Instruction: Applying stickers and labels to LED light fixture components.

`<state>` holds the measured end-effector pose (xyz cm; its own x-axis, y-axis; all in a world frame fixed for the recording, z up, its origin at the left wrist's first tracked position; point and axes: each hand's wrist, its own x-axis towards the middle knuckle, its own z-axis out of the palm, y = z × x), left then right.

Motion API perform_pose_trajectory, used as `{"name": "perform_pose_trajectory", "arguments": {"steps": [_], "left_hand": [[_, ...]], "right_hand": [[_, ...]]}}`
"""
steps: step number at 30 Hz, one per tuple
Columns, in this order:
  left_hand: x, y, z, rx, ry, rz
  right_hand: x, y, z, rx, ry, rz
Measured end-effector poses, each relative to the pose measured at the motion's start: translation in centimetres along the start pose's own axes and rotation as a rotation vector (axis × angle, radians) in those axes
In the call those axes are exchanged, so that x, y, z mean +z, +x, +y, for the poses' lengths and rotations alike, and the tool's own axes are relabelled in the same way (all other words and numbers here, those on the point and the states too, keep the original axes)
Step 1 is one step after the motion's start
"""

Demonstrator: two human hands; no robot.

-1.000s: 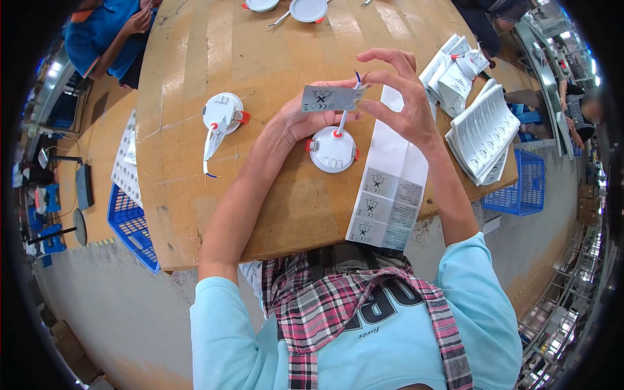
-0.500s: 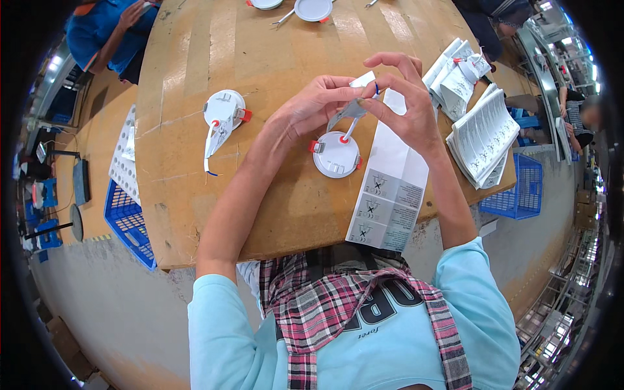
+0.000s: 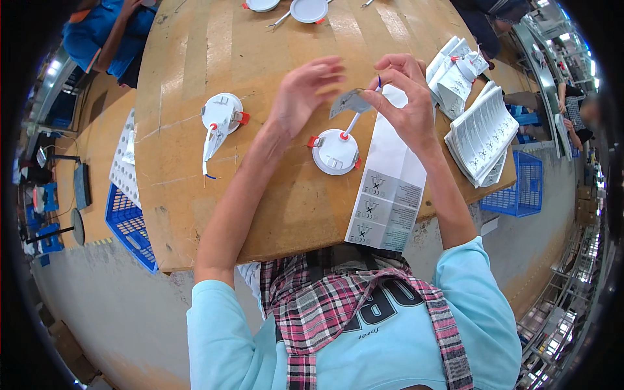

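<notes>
A round white downlight (image 3: 335,153) with red-tipped spring clips lies back side up on the table, its white cable (image 3: 351,125) rising toward my right hand (image 3: 406,101). That hand is closed, thumb and fingers pinching the cable near its blue wire end. A grey printed sticker label (image 3: 350,103) hangs from the pinch, spreading leftward beside the cable. My left hand (image 3: 307,92) is raised left of the label, apart from it. Its fingers are stretched out, slightly blurred, with nothing visible in them. A second downlight (image 3: 222,112) lies farther left, a printed label on its cable.
A label sheet (image 3: 390,182) lies beside the downlight, overhanging the table's front edge. Leaflet stacks (image 3: 480,133) and a downlight with papers (image 3: 463,70) stand at the right. More downlights (image 3: 309,9) lie at the far edge. Blue baskets (image 3: 130,224) flank the table; a person (image 3: 107,39) is at far left.
My left hand has let go of the label and drawn back left and up. The small white piece between my hands is no longer visible there. My right hand keeps its pinch.
</notes>
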<state>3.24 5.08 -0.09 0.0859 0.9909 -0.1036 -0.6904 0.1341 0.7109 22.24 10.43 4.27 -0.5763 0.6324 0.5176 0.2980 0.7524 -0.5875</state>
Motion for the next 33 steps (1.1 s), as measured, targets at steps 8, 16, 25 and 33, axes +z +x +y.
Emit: {"name": "perform_pose_trajectory", "arguments": {"steps": [8,16,25,33], "left_hand": [[2.1,-3.9,-0.3,0.002,0.504,-0.006],[2.0,-3.1,-2.6,0.119,0.892,0.256],[1.9,-4.6,-3.0,0.185,0.530,0.218],[4.5,-7.8,0.5,0.170,0.366,0.148]], "right_hand": [[-0.9,0.6,0.2,0.040,0.061,-0.162],[-3.1,1.0,-1.7,0.453,0.330,-0.417],[-4.6,0.7,-4.1,0.386,0.500,-0.497],[-4.0,-0.5,-4.7,0.143,0.598,-0.287]]}}
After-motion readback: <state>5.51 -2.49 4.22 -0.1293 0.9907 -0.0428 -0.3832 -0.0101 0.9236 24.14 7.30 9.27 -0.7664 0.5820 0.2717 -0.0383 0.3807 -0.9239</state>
